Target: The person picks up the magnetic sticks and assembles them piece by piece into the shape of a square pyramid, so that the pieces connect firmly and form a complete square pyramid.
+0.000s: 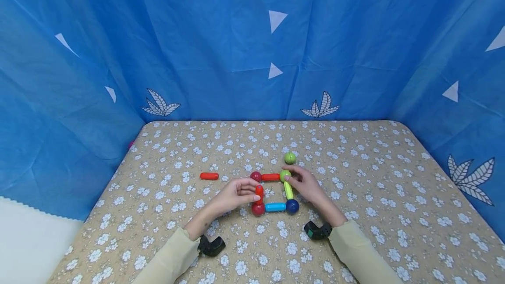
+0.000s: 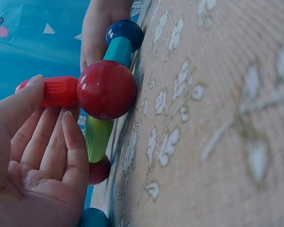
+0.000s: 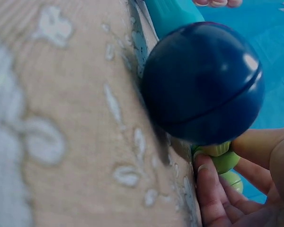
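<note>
My left hand pinches a red rod that stands upright on the front-left red ball. A light blue rod joins that ball to a dark blue ball. From there a yellow-green rod runs back to a green ball, which the fingers of my right hand grip. Another red rod links this to the back-left red ball. A green rod forms the left side, seen in the left wrist view.
Beyond the frame lies a loose green ball, and to its left a loose red rod. A blue rounded piece shows low in the left wrist view. Flowered cloth covers the table; a blue curtain hangs behind.
</note>
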`<state>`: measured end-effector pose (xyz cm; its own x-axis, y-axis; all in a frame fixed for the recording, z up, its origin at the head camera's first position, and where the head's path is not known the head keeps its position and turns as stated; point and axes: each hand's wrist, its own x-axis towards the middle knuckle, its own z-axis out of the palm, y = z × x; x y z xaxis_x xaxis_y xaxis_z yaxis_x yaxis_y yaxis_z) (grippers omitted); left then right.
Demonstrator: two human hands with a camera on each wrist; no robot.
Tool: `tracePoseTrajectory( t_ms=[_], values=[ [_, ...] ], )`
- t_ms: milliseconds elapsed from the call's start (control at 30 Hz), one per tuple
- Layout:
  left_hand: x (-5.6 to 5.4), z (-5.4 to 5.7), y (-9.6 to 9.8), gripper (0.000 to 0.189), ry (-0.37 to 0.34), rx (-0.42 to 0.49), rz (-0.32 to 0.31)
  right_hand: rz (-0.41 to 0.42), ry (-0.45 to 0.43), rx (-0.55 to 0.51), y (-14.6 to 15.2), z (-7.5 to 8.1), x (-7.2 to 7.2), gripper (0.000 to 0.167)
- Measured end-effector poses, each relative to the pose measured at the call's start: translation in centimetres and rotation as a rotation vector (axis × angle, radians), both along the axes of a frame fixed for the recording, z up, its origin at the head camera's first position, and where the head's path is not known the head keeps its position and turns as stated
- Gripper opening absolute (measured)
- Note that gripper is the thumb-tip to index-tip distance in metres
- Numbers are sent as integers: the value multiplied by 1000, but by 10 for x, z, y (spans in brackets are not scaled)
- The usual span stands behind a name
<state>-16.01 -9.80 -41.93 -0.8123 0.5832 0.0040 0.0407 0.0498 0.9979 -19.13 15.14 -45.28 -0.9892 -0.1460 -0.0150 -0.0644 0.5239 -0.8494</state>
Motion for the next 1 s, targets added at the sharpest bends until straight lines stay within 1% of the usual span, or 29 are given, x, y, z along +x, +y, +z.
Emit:
tracePoseTrajectory(
  t_ms=[100,233,300,367,433,500,533,600,667,700,767,833,933,1000],
  values=[
    [0,-1,1,26,-9,2,-6,12,38,58,1,3,4,40],
    [1,-2,2,27,-13,-20,-4,107,111,141,7,9,16,52],
    [1,-3,1,27,-12,-27,2,171,118,138,11,12,23,58],
    [-2,-9,-2,30,4,-21,-5,213,104,130,14,13,29,64],
    [-4,-7,-6,33,17,-24,-3,254,84,105,16,13,33,70],
    [-11,-11,-12,35,34,-6,16,288,63,94,17,13,34,77],
    [-16,-13,-14,36,62,-6,33,303,52,99,18,13,35,81],
    [-24,-12,-17,36,112,-39,86,332,40,116,20,14,35,90],
    [-36,-19,-19,37,168,-78,119,349,36,143,22,14,35,97],
    [-41,-20,-19,38,193,-118,125,354,35,161,23,14,36,100],
    [-49,-22,-19,43,229,-204,102,370,40,174,24,13,37,102],
    [-54,-23,-17,47,240,-268,54,389,42,172,25,12,39,102],
    [-59,-23,-14,49,272,-357,2,400,37,149,26,11,41,99],
    [-61,-23,-12,45,290,-384,-18,394,35,135,27,11,42,96]
  ],
)
